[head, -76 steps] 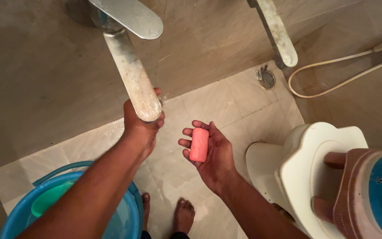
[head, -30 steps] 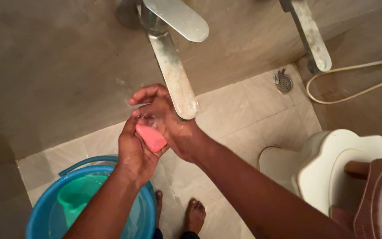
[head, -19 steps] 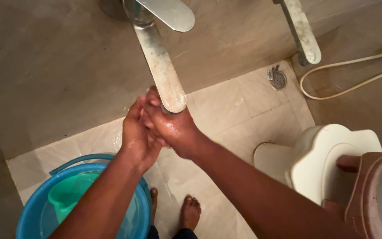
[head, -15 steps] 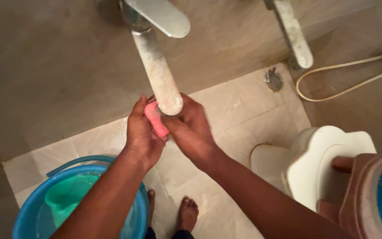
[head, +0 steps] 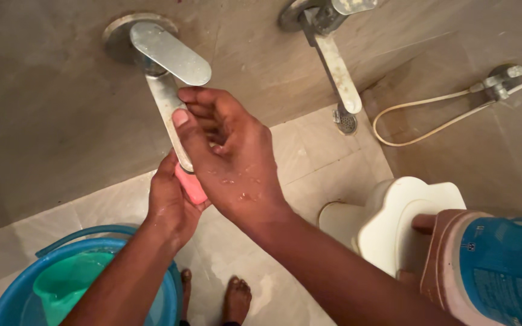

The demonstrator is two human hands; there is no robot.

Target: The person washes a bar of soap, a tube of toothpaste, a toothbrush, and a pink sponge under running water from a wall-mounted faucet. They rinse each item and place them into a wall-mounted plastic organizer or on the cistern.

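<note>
My left hand (head: 169, 202) holds a pink bar of soap (head: 191, 188) below the long metal spout (head: 170, 115) of a wall tap. My right hand (head: 232, 158) is wet, raised above the soap, fingers loosely curled and apart, its fingertips close to the tap's flat lever handle (head: 170, 53). Most of the soap is hidden behind my right hand.
A blue bucket (head: 10, 299) with a green mug (head: 61, 285) in it stands at lower left. A white toilet (head: 394, 223) is at right, with a brown-and-blue container (head: 490, 268) beside it. A second tap (head: 333, 60), a floor drain (head: 347, 122) and a hose (head: 430, 121) lie along the wall. My bare feet (head: 231, 299) are below.
My right hand has let go of the soap and risen toward the tap handle. My left hand keeps the soap under the spout. The view has tilted up and left.
</note>
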